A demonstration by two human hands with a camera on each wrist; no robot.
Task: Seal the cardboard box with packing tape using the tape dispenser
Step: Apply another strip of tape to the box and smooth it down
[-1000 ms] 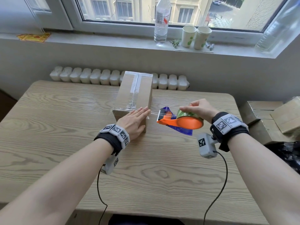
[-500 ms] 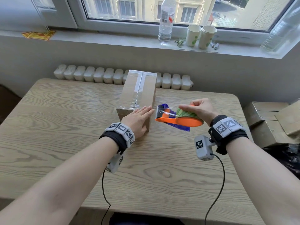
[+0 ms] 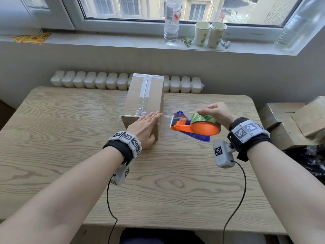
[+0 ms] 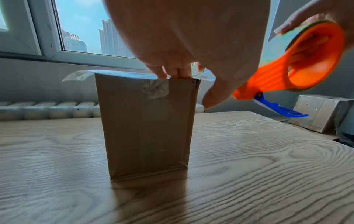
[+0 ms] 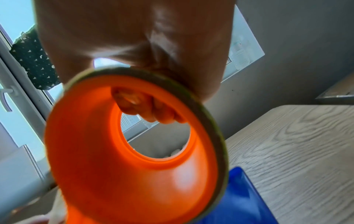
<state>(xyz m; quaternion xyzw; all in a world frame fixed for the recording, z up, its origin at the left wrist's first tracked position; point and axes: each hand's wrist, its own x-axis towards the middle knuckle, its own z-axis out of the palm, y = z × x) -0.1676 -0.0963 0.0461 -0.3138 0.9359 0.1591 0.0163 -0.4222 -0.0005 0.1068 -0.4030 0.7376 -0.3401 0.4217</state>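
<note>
Bridging: tape (image 3: 167,116) spans box (image 3: 143,101) corner to dispenser (image 3: 197,126), frame centre, running left-right.
Left hand (image 3: 145,130): flat, fingers straight, pressing box's near end.
Right hand (image 3: 215,113): curled around dispenser, right of box.

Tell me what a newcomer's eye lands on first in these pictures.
First the bright orange tape dispenser, held above the wooden table by the right hand, fingers hooked through its ring. Next the tall cardboard box mid-table, with the left hand pressing flat on its near top edge and clear tape stretched between box and dispenser.
</note>
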